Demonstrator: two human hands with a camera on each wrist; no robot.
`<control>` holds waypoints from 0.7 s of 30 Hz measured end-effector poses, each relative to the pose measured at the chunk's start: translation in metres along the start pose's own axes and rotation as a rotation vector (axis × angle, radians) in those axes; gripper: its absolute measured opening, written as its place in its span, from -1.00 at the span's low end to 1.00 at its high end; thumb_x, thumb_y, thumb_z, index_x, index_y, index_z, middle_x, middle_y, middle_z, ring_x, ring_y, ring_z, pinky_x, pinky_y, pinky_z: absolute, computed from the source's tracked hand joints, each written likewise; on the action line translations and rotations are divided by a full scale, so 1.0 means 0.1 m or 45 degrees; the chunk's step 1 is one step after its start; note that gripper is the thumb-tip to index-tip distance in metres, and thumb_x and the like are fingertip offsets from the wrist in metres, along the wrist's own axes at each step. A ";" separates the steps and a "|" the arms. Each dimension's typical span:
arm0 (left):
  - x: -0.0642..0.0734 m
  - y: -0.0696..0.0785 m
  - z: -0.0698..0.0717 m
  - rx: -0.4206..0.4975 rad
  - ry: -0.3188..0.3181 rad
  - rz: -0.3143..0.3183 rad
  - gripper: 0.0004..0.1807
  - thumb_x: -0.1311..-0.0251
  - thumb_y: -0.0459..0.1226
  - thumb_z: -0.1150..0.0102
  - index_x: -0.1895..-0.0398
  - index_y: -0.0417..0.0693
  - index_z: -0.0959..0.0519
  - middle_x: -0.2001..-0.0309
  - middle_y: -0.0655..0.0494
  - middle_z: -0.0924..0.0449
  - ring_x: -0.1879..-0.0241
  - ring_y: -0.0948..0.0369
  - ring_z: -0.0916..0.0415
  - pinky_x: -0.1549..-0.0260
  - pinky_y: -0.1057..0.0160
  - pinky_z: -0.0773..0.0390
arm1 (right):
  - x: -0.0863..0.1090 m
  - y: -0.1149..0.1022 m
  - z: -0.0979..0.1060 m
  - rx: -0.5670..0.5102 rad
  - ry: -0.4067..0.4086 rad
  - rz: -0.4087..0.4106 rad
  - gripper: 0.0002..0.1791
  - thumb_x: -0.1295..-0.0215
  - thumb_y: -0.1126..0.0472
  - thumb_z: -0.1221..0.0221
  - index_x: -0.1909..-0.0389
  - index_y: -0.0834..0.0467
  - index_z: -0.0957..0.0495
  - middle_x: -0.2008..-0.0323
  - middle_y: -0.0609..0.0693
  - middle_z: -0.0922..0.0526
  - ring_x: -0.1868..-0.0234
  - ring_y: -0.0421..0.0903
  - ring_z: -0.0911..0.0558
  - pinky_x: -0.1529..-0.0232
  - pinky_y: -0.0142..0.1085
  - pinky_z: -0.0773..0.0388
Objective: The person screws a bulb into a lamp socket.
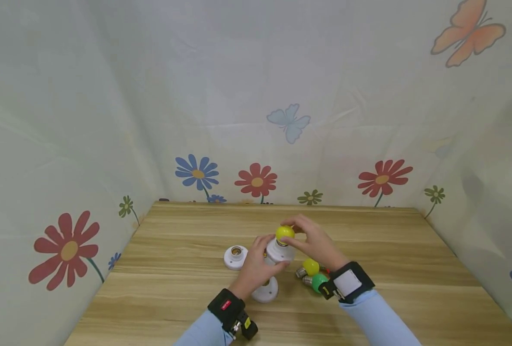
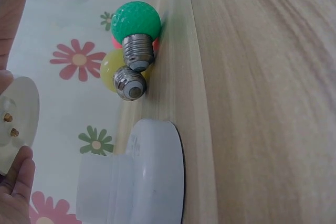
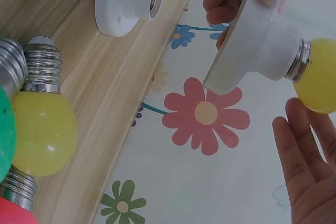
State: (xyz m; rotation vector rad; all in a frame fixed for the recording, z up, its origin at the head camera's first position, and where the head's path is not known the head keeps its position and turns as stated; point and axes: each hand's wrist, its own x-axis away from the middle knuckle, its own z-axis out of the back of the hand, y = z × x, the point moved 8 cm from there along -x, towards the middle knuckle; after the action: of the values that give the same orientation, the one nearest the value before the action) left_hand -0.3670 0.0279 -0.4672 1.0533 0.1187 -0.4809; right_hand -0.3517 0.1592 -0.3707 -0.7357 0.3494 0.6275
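Observation:
My left hand (image 1: 255, 268) grips a white round lamp holder (image 1: 280, 252) by its base, raised above the table. A yellow bulb (image 1: 285, 233) stands in its socket; in the right wrist view a band of the bulb's metal screw cap (image 3: 299, 60) shows above the rim. Thumb and fingers of my right hand (image 1: 316, 242) pinch the yellow glass. The left wrist view shows the underside of the held base (image 2: 21, 114) with two brass screws. Below my left hand, another white lamp holder (image 1: 266, 291) lies on the table, partly covered by it.
One more white lamp holder (image 1: 235, 257) sits left of my hands, its socket facing up. Under my right wrist lie a second yellow bulb (image 1: 311, 266), a green bulb (image 1: 319, 282) and a red bulb (image 3: 16, 212). A flower-printed curtain (image 1: 221, 120) hangs behind the wooden table (image 1: 186, 230).

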 end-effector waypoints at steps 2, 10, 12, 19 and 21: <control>0.00 0.00 0.00 0.003 0.001 -0.001 -0.14 -0.03 0.11 -0.36 -0.37 0.00 -0.29 -0.19 0.08 -0.38 -0.12 0.14 -0.44 -0.10 0.05 -0.52 | -0.01 0.00 -0.01 0.015 0.020 -0.005 -0.57 -0.17 0.08 -0.34 -0.03 0.15 -0.55 0.08 -0.06 -0.59 0.11 -0.11 -0.61 0.02 -0.17 -0.64; 0.00 0.00 0.01 -0.006 0.012 -0.011 -0.14 -0.03 0.09 -0.37 -0.36 -0.04 -0.30 -0.19 0.09 -0.38 -0.13 0.15 -0.44 -0.12 0.06 -0.51 | 0.00 0.04 -0.06 -0.095 -0.063 -0.001 -0.57 -0.20 0.09 -0.32 -0.07 0.10 -0.49 -0.14 0.04 -0.53 -0.17 0.02 -0.53 -0.12 -0.05 -0.56; 0.00 0.00 0.02 -0.009 0.012 -0.013 -0.14 -0.02 0.09 -0.38 -0.36 -0.04 -0.30 -0.19 0.10 -0.38 -0.14 0.15 -0.43 -0.12 0.07 -0.51 | 0.02 0.05 -0.08 -0.160 -0.109 -0.004 -0.55 -0.24 0.11 -0.29 -0.12 0.08 -0.45 -0.25 0.08 -0.47 -0.26 0.08 -0.46 -0.16 0.05 -0.50; -0.01 0.00 0.02 -0.020 0.004 -0.012 -0.14 -0.03 0.09 -0.37 -0.37 -0.02 -0.29 -0.19 0.11 -0.37 -0.13 0.16 -0.43 -0.11 0.09 -0.52 | 0.04 0.05 -0.10 -0.240 -0.197 -0.017 -0.50 -0.33 0.12 -0.21 -0.25 0.07 -0.35 -0.23 0.03 -0.49 -0.25 0.05 -0.49 -0.21 0.09 -0.44; -0.01 0.00 0.02 -0.018 0.001 -0.009 -0.15 -0.03 0.10 -0.36 -0.36 -0.01 -0.29 -0.20 0.12 -0.37 -0.14 0.16 -0.43 -0.11 0.09 -0.52 | 0.04 0.04 -0.10 -0.232 -0.204 -0.008 -0.49 -0.33 0.15 -0.20 -0.26 0.12 -0.35 -0.23 0.07 -0.49 -0.25 0.06 -0.49 -0.21 0.08 -0.44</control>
State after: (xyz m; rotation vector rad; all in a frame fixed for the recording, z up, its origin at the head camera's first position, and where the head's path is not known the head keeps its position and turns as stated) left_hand -0.3683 0.0271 -0.4658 1.0399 0.1267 -0.4853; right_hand -0.3527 0.1559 -0.3818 -0.8542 0.1434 0.7138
